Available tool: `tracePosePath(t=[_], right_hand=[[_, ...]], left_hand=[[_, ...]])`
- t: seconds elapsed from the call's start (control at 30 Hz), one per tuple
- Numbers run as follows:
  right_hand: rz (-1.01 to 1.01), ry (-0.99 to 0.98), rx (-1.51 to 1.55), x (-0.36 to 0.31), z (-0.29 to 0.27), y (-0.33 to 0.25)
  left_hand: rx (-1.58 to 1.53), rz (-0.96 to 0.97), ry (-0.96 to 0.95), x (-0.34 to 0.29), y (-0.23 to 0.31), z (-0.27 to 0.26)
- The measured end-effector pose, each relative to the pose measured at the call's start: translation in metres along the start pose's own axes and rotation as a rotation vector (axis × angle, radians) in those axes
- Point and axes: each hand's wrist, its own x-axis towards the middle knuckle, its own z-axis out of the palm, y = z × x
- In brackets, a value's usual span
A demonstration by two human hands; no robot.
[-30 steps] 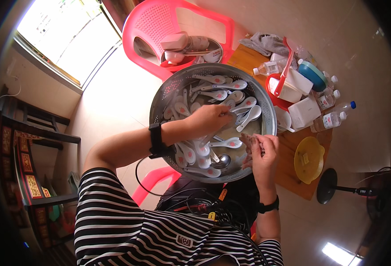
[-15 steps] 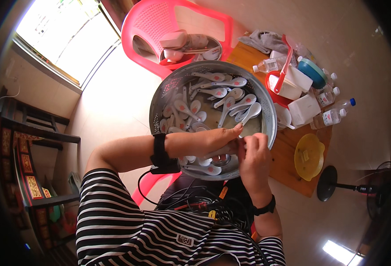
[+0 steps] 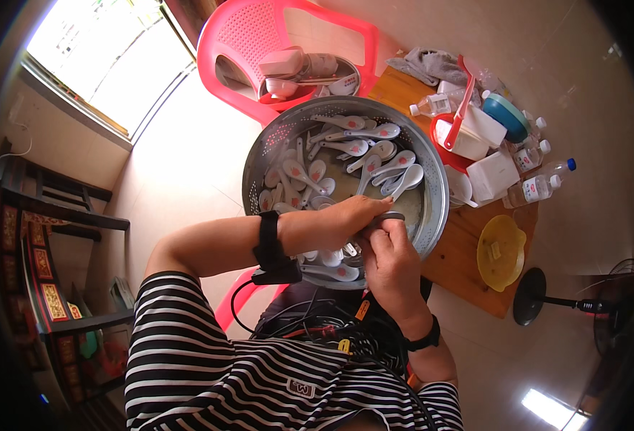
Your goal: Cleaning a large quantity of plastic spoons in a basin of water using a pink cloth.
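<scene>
A large grey metal basin (image 3: 437, 194) with a perforated wall sits before me, holding many white soup spoons (image 3: 297, 172) with red motifs, in shallow cloudy water. Over its near right part my two hands meet. My left hand (image 3: 356, 215) is closed, thumb on top, its other fingers mostly hidden. Against it, my right hand (image 3: 390, 251) is closed with curled fingers. Between them shows the grey rounded rim of a spoon (image 3: 391, 215); the rest of it is covered by my hands. One white spoon (image 3: 409, 181) leans just beyond my left thumb.
Behind the basin, a pink plastic chair (image 3: 241, 32) bears bowls and chopsticks. On the right, a wooden table (image 3: 460, 262) carries bottles (image 3: 536, 188), white containers (image 3: 493, 176), a red ladle (image 3: 460, 100) and a yellow basket (image 3: 501, 251). A dark wooden chair (image 3: 51, 287) stands left, a fan (image 3: 532, 294) right.
My right hand has shifted left and slightly down toward my left hand, and its wrist has turned. The grey rim of the spoon now shows between them. The basin has barely moved.
</scene>
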Motion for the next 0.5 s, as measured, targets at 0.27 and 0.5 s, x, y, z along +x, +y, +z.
tracePosePath(t=[0.27,0.5], right_hand=[[-0.013,-0.162,0.301,-0.003,-0.008,-0.004],[0.149,0.244,0.207,-0.002,-0.026,0.02]], left_hand=[[-0.971,-0.987,0.048,0.017,0.007,-0.004],[-0.509,-0.536,0.101,0.005,-0.008,-0.007]])
